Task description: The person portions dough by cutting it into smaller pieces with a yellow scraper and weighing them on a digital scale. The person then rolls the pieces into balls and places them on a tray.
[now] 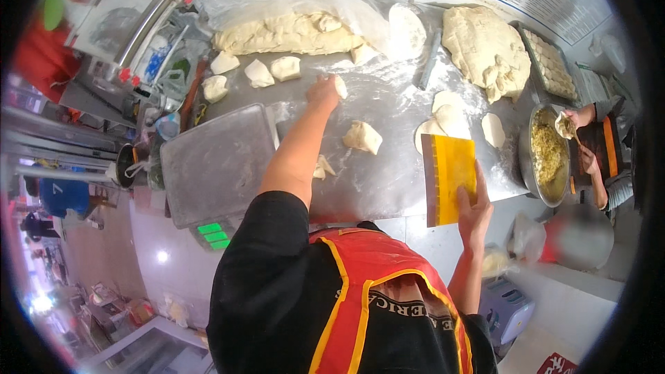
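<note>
My left hand (323, 91) reaches over the floured metal table, its fingers closed around a small piece of dough (340, 86). In my right hand (474, 206) is a flat yellow dough scraper (450, 179), gripped by its right side and raised above the table's near edge. Between my hands a dough lump (362, 137) lies on the metal, with small dough scraps (323, 166) closer to me. Several cut dough chunks, among them one chunk (258, 74), lie left of my left hand. Behind them stretches a long dough mass (284, 36), partly under clear plastic.
Flat dough rounds (451, 121) lie beyond the scraper, near a grey bar (430, 61) and a big dough slab (485, 52). At right, a co-worker's hands (587, 159) work by a filling bowl (532, 179). A metal tray (220, 166) sits at left, beside a green-lit display (213, 235).
</note>
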The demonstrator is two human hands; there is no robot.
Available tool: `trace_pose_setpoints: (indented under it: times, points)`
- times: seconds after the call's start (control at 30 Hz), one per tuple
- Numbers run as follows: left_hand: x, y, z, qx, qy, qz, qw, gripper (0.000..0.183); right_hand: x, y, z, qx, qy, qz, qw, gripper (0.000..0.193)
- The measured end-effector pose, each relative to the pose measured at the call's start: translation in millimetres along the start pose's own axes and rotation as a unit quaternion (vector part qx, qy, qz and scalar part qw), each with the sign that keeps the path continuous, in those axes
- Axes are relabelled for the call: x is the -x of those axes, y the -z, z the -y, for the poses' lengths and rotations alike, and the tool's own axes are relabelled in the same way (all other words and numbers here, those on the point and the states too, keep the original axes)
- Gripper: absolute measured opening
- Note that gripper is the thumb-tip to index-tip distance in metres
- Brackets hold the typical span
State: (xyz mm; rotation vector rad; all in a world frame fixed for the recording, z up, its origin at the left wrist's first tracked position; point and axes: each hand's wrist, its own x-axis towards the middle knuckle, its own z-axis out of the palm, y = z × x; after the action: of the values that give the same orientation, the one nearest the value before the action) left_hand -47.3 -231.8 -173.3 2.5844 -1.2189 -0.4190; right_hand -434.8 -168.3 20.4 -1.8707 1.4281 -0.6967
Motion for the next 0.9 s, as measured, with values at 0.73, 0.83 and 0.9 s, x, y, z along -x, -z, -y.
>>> trace_pose_setpoints:
  times: [0.73,0.83,0.9]
  points:
    - [269.2,190.9,221.1,0.561,0.18,-0.219,0.778,0.037,-16.3,-100.6,88.4,-0.067,0.273,0.242,0.929,0.052]
    - [284.6,191.5,251.0,0.767,0.089,-0.214,0.599,0.028,-11.1,-111.5,100.8,-0.088,0.311,0.261,0.909,0.053]
    - [297.3,192.7,259.9,0.798,0.031,-0.182,0.573,0.025,-7.1,-117.1,102.8,-0.093,0.335,0.267,0.899,0.053]
